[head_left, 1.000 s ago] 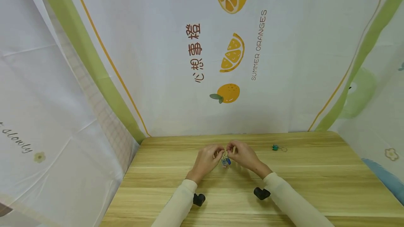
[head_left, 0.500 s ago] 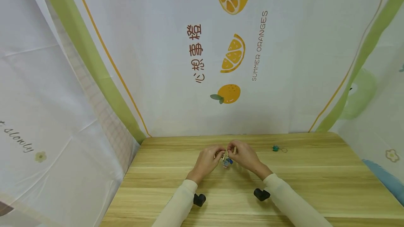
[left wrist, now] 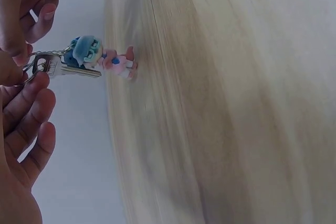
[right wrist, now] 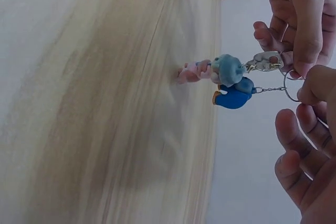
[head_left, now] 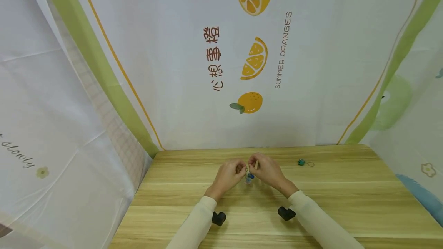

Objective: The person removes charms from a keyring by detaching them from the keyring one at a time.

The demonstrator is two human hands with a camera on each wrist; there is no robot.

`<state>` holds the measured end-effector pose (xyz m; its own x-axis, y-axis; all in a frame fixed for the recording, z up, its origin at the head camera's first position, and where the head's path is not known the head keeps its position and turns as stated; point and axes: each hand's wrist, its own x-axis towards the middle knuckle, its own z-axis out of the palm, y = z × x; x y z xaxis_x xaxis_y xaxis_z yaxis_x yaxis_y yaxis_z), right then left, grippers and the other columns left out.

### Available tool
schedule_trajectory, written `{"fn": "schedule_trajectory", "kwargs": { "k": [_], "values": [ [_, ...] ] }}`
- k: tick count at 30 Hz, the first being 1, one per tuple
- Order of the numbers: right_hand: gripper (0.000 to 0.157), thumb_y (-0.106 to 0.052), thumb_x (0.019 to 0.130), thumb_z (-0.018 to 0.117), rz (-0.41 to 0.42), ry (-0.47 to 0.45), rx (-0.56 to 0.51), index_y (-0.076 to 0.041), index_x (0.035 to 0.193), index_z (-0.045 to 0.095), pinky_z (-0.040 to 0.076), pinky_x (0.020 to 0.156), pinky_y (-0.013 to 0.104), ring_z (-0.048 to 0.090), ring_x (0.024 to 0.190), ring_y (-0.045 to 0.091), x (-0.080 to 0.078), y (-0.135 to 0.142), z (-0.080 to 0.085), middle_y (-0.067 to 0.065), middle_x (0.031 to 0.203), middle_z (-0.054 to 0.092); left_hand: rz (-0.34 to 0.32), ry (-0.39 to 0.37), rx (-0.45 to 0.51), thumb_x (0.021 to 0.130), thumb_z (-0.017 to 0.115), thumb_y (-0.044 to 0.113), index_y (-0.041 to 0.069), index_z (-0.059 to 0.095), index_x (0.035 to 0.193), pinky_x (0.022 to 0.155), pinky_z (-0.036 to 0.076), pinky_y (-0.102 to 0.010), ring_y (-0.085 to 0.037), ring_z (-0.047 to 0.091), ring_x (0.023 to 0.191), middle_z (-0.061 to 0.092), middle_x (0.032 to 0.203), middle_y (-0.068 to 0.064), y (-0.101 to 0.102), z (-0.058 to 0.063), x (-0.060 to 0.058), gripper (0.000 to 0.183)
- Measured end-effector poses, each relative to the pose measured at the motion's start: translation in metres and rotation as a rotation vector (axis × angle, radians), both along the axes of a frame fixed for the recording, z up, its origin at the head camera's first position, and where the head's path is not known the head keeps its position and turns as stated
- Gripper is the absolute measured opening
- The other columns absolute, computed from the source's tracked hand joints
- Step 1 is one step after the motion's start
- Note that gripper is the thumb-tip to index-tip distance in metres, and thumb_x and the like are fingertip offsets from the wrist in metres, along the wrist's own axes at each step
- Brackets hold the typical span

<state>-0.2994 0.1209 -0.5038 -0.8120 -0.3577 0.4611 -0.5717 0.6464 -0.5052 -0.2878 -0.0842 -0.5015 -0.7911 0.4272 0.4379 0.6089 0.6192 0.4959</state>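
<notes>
Close together above the table, my left hand and right hand both pinch a thin metal key ring between thumb and fingertips. From it hangs a silver key, with its blade pointing away from the fingers. A small figurine charm with a blue cap and pinkish body dangles on a chain. Beside it in the right wrist view hangs a rounded blue charm with an orange-yellow edge, on its own chain. Fingertips cover part of the ring.
A teal charm with a wire ring lies on the wooden table, right of the hands. Behind the table hangs a white cloth printed with oranges. Black wrist mounts sit under both forearms.
Both hands stay nearly in place, with small finger movements at the ring. The hanging charms have swung and turned slightly. The teal charm lies where it was.
</notes>
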Motion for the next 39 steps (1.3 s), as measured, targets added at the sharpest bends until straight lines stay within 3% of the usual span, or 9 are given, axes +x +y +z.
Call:
{"fn": "schedule_trajectory", "kwargs": {
  "k": [11,22,27,34,39],
  "values": [
    [0.019,-0.010,0.094,0.077,0.018,0.039,0.027,-0.022,0.092,0.062,0.043,0.056,0.019,0.050,0.064,-0.003,-0.0003,0.0006,0.0002,-0.011,0.086,0.062,0.005,-0.031,0.011,0.104,0.066,0.013,0.012,0.075,0.103,0.070,0.053,-0.017,-0.003,0.062,0.076,0.074,0.090,0.001,0.0004,0.0002,0.0004,0.009],
    [0.019,-0.009,0.093,0.077,0.017,0.070,0.029,-0.023,0.092,0.063,0.042,0.056,0.019,0.048,0.064,-0.003,-0.0010,0.0002,-0.0027,-0.011,0.085,0.062,0.001,-0.034,0.002,0.105,0.066,0.014,0.012,0.074,0.104,0.069,0.053,-0.017,-0.002,0.062,0.075,0.074,0.089,0.001,0.0001,-0.0001,0.0001,0.009],
    [0.020,-0.008,0.091,0.077,0.047,0.107,0.030,-0.022,0.090,0.063,0.042,0.055,0.019,0.048,0.064,-0.003,-0.0025,0.0017,-0.0040,-0.011,0.083,0.062,-0.009,-0.023,-0.008,0.105,0.066,0.014,0.011,0.074,0.103,0.067,0.051,-0.017,-0.002,0.060,0.074,0.074,0.089,0.001,0.0000,-0.0004,0.0009,0.009],
    [0.017,-0.005,0.092,0.075,0.107,0.067,0.045,-0.019,0.093,0.065,0.046,0.060,0.019,0.053,0.070,-0.001,-0.0032,0.0065,-0.0018,-0.010,0.085,0.064,0.005,-0.014,-0.030,0.107,0.065,0.016,0.012,0.075,0.105,0.063,0.049,-0.016,0.000,0.057,0.070,0.074,0.089,0.001,0.0005,-0.0002,0.0022,0.011],
    [0.014,-0.008,0.094,0.077,0.145,0.087,0.096,-0.018,0.094,0.066,0.047,0.061,0.019,0.055,0.071,0.001,-0.0034,0.0066,-0.0016,-0.008,0.085,0.065,0.011,0.012,-0.040,0.107,0.066,0.015,0.011,0.076,0.107,0.063,0.049,-0.016,0.000,0.060,0.070,0.076,0.090,0.001,0.0012,0.0023,0.0028,0.011]
  ]
}}
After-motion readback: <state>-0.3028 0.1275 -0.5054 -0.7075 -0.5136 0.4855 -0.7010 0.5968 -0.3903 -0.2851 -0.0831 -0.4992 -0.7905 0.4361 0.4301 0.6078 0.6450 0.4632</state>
